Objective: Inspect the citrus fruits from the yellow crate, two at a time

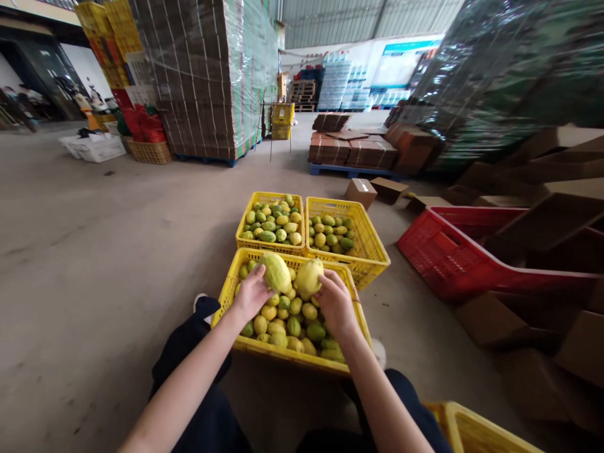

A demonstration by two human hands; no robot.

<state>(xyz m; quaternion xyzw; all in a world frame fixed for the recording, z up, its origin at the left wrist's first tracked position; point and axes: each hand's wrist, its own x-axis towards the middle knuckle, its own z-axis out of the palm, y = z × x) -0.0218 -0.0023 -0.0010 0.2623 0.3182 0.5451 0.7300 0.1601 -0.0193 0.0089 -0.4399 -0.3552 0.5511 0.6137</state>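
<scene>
My left hand is closed on a large yellow-green lemon, with the fingers at its left side. A rounder, paler yellow lemon is gripped in my right hand, whose fingers press on its right side. Both lemons are held side by side, a small gap apart, above a yellow plastic crate. Inside that crate lie many green and yellow lemons. My forearms hide parts of the crate's near edge.
Behind stand two yellow crates of similar fruit, a fuller left one and a right one filled mainly toward its left. A red crate and cardboard boxes crowd the right. Another yellow crate is near my right leg. Wrapped pallets stand farther back.
</scene>
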